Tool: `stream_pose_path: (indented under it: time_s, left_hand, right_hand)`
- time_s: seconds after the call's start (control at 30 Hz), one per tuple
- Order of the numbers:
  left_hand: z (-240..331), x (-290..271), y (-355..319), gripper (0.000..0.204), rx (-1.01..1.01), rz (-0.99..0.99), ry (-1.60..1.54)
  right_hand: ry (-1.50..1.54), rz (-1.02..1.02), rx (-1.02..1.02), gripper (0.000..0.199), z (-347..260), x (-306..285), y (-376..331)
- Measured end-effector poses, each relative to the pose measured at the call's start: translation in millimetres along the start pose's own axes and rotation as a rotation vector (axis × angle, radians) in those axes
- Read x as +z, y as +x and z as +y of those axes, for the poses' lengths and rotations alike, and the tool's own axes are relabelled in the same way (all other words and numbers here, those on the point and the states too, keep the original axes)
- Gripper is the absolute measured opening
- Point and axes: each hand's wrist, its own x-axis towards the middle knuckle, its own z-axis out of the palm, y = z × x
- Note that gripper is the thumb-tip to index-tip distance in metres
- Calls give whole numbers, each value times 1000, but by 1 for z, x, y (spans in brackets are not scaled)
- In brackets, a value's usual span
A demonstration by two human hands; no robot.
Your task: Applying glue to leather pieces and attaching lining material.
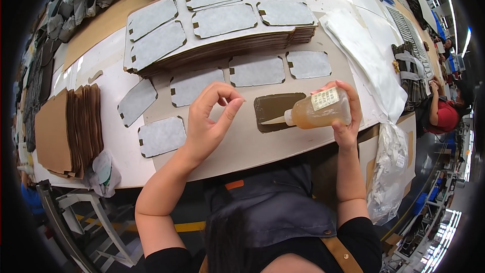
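Note:
My right hand [348, 114] is wrapped round a clear squeeze bottle [316, 117] of amber liquid with a pale label. The bottle lies tilted on its side, its long pale nozzle [275, 121] pointing left over a dark brown rectangular piece [273, 103] on the board. Whether the tip touches the piece I cannot tell. To the left, my left hand [212, 114] is raised over the board with thumb and forefinger pinched together; anything between the fingertips is too small to make out. Behind the hands lie pale grey panels with dark corners, such as this panel [257, 71].
At the back a thick stack of brown-edged boards [227, 48] carries more pale panels. Brown card pieces [55, 131] stand in a pile at the left. White sheet material [364, 60] lies on the right, near a clear plastic bag [388, 172]. A person in red [447, 114] is farther right.

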Motion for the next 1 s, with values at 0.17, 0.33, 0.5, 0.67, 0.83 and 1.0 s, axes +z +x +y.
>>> stream_pose_path:
  time_s: [0.17, 0.33, 0.5, 0.67, 0.83, 1.0]
  left_hand:
    - [0, 0, -1, 5, -5, 4, -4]
    - [1, 1, 1, 4, -1, 1, -13]
    - [1, 0, -1, 4, -10, 5, -11]
    - [-2, 4, 2, 5, 17, 50, -42]
    - [-5, 0, -2, 6, -44, 8, -7]
    - [-6, 4, 0, 8, -40, 40, -19]
  right_hand:
    - [-42, 6, 34, 84, -1, 0, -2]
    - [-3, -35, 44, 84, -2, -8, -7]
    - [300, 219, 156, 97, -6, -24, -14]
    - [768, 465, 200, 94, -2, -75, -18]
    - [103, 465, 169, 83, -12, -70, 1]
    - [-27, 405, 158, 90, -13, -67, 4]
